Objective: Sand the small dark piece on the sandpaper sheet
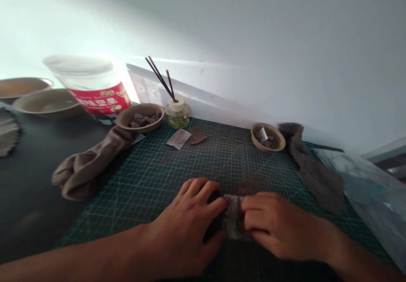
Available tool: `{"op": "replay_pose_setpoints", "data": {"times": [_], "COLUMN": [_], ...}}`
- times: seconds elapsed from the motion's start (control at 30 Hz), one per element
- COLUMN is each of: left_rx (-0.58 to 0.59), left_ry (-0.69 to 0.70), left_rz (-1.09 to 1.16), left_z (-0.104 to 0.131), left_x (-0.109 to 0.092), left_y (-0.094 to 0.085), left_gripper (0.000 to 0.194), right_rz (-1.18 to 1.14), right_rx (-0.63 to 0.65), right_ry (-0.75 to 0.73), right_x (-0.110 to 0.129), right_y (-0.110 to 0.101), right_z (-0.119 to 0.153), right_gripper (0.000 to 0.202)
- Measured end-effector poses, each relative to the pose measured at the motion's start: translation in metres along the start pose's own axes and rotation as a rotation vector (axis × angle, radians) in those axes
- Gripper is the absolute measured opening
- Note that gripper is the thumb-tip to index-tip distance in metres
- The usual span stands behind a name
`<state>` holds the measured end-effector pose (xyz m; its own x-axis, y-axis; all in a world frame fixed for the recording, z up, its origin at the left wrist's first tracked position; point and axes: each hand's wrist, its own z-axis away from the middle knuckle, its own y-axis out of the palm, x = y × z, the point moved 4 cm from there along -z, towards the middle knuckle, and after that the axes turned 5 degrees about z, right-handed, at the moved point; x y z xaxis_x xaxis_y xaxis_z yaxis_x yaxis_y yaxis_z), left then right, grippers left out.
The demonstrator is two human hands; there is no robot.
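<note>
A small greyish paper piece lies near the front of the green cutting mat, between my two hands. My left hand touches its left edge with the fingers bent and the thumb below. At its right side my right hand has curled fingers pressed on the piece. Further back on the mat lie a pale square scrap and a brown square scrap, side by side.
A bowl of brown chunks, a diffuser bottle and a large tub stand at the back left. Crumpled brown cloth lies left. At right are a small bowl, grey cloth and a plastic bag.
</note>
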<state>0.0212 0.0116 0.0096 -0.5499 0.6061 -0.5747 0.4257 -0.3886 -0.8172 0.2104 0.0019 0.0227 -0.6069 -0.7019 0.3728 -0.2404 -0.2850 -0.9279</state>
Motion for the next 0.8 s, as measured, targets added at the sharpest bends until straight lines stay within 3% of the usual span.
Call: {"op": "replay_pose_setpoints", "data": {"times": [0.13, 0.2, 0.27, 0.33, 0.43, 0.5, 0.57, 0.63, 0.77, 0.8], "left_rx": [0.006, -0.006, -0.016, -0.011, -0.007, -0.016, -0.023, -0.013, -0.015, -0.024], "left_ry": [0.004, 0.004, 0.007, 0.012, 0.018, 0.016, 0.011, 0.01, 0.017, 0.015], "left_rz": [-0.013, -0.015, -0.002, 0.009, -0.002, -0.009, -0.003, 0.006, -0.002, -0.003], "left_z": [0.0, 0.001, 0.001, 0.001, 0.001, 0.0, -0.001, -0.001, 0.0, 0.0], "left_x": [0.0, 0.0, 0.0, 0.0, 0.0, 0.0, 0.001, 0.001, 0.001, 0.001], "left_y": [0.001, 0.0, 0.0, 0.0, 0.001, 0.0, 0.0, 0.001, 0.001, 0.0], "left_gripper": [0.033, 0.033, 0.033, 0.033, 0.033, 0.034, 0.034, 0.033, 0.033, 0.033], "right_rz": [0.041, 0.032, -0.02, -0.057, -0.017, -0.014, -0.074, -0.111, -0.017, -0.025], "right_rx": [-0.13, -0.067, 0.037, 0.046, -0.105, -0.088, 0.034, 0.065, -0.145, -0.131], "right_ry": [0.105, 0.138, 0.07, 0.013, 0.158, 0.219, 0.125, 0.027, 0.175, 0.203], "right_x": [-0.007, -0.008, -0.003, 0.003, -0.002, -0.006, -0.002, 0.003, -0.007, -0.009], "right_y": [-0.008, -0.009, -0.006, -0.004, -0.008, -0.008, -0.003, 0.0, -0.009, -0.009], "right_z": [0.0, 0.001, 0.002, 0.003, 0.003, 0.004, 0.005, 0.005, 0.002, 0.002], "right_gripper": [0.015, 0.016, 0.015, 0.014, 0.015, 0.017, 0.017, 0.015, 0.017, 0.017]}}
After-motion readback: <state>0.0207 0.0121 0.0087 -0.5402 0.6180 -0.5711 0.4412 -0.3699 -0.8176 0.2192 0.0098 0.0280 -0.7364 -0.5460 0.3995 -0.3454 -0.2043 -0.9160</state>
